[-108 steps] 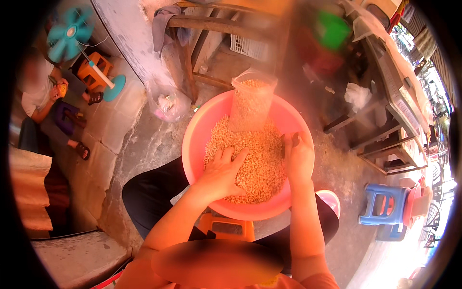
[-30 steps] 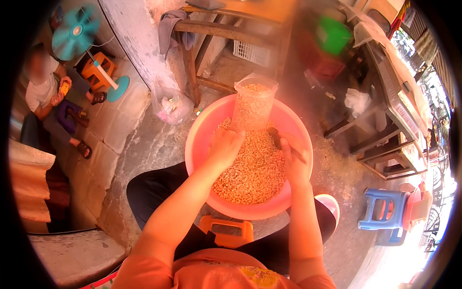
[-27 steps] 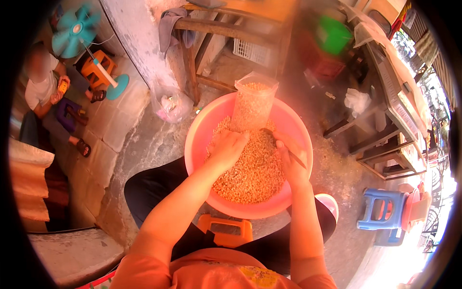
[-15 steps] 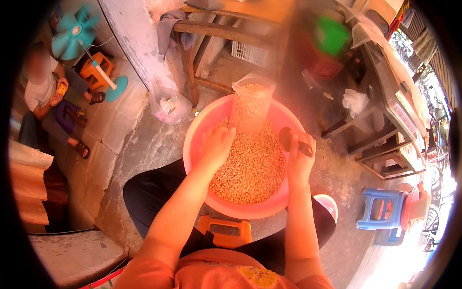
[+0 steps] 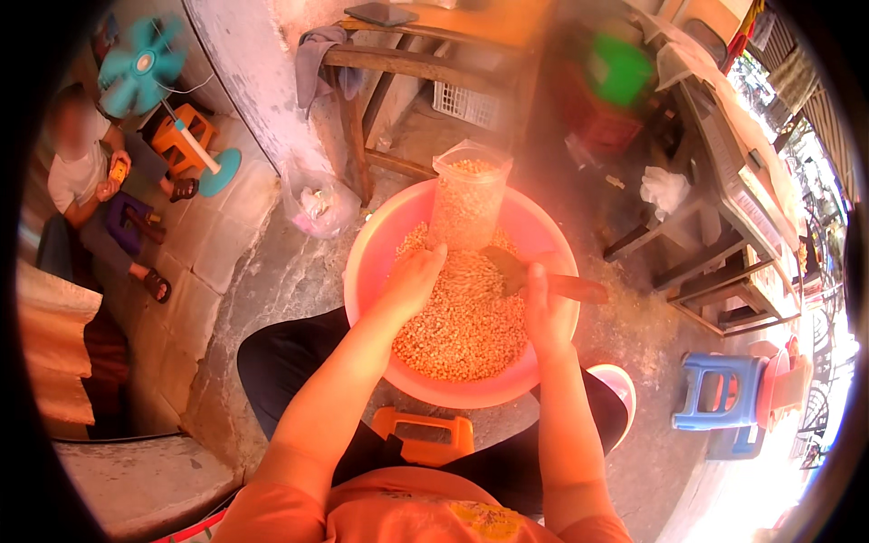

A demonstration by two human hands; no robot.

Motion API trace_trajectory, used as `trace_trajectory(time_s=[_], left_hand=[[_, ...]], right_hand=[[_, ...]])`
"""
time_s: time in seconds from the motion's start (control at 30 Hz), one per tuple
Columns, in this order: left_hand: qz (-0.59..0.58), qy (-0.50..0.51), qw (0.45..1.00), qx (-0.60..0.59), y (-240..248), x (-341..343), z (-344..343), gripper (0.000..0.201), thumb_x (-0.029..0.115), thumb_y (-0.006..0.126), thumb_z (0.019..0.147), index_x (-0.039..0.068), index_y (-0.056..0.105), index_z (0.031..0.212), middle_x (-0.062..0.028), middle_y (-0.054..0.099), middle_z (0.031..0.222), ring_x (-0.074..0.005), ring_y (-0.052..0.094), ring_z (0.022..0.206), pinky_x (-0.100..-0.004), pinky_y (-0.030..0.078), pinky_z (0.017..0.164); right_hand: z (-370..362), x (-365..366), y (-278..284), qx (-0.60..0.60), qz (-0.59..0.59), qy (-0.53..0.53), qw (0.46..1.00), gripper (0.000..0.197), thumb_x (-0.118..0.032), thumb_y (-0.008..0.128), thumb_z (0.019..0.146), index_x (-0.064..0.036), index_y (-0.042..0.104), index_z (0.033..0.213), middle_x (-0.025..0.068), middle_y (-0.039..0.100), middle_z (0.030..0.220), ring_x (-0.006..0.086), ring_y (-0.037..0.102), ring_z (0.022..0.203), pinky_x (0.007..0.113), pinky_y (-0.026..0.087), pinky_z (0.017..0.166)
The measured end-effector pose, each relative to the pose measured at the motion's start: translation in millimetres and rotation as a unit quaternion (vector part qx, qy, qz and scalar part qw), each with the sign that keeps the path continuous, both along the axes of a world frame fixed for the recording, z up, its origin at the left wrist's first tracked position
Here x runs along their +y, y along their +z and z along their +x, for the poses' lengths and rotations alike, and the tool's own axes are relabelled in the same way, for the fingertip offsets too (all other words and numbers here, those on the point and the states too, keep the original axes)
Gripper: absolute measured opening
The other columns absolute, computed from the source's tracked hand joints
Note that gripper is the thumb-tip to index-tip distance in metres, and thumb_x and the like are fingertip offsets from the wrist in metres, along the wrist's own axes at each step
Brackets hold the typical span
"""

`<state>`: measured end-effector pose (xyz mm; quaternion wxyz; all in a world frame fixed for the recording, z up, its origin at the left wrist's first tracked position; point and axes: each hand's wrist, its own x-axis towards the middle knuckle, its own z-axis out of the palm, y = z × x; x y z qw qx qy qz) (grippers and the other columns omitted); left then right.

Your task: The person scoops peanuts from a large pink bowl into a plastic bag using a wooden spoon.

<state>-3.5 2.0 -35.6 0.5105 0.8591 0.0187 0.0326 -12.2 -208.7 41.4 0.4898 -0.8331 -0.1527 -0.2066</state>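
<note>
A wide pink basin (image 5: 362, 231) sits between my knees, part-filled with small golden grains (image 5: 457, 339), perhaps corn kernels. A clear plastic bag (image 5: 469, 204) stands upright at its far side, well filled with the same grains. My left hand (image 5: 416, 279) is closed at the bag's lower left edge, its thumb against the plastic; its other fingers are partly hidden. My right hand (image 5: 546, 312) grips a scoop (image 5: 509, 269) with a brown handle, which points out over the basin's right rim. The dark blade lies at the grains, just below the bag.
An orange stool (image 5: 421, 436) is under the basin's near side. Beyond it stand a wooden table (image 5: 407, 61) and a knotted plastic bag (image 5: 317, 204). Blue stools (image 5: 720, 391) and a bench (image 5: 724, 253) are right. At left a person (image 5: 86, 172) sits near a teal fan (image 5: 143, 65).
My right hand has turned the scoop and moved slightly left and down; its blade now reaches into the basin toward the bag. My left hand stays by the bag.
</note>
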Motion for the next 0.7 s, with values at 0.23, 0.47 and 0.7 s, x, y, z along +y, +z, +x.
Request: trace_trajectory(time_s=[0.23, 0.47, 0.7], left_hand=[[-0.108, 0.037, 0.992, 0.046, -6, -6, 11, 0.055, 0.045, 0.041, 0.094, -0.006, 0.057, 0.08, -0.0247, 0.06, 0.085, -0.0369, 0.058, 0.085, -0.0447, 0.041, 0.078], [0.053, 0.031, 0.997, -0.05, 13, -20, -7, 0.047, 0.041, 0.043, 0.094, -0.002, 0.06, 0.085, -0.0239, 0.058, 0.09, -0.0371, 0.053, 0.093, -0.0445, 0.04, 0.084], [0.099, 0.034, 0.994, -0.018, 15, -37, -17, 0.042, 0.04, 0.045, 0.093, 0.002, 0.054, 0.109, -0.0223, 0.049, 0.106, -0.0377, 0.043, 0.104, -0.047, 0.033, 0.092]], right_hand=[[14, -10, -25, -0.005, -0.013, -0.107, 0.994, 0.018, -0.013, 0.054, 0.092, -0.001, 0.062, 0.102, 0.0125, 0.058, 0.093, 0.0259, 0.059, 0.082, 0.032, 0.047, 0.075], [4, -6, -4, 0.185, 0.052, -0.031, 0.981, 0.027, -0.021, 0.047, 0.095, 0.001, 0.063, 0.094, 0.0126, 0.062, 0.087, 0.0212, 0.061, 0.07, 0.031, 0.047, 0.065], [14, -5, -18, 0.115, 0.069, -0.079, 0.988, 0.034, -0.025, 0.044, 0.097, 0.0012, 0.062, 0.087, 0.0095, 0.059, 0.065, 0.0188, 0.055, 0.053, 0.032, 0.045, 0.056]])
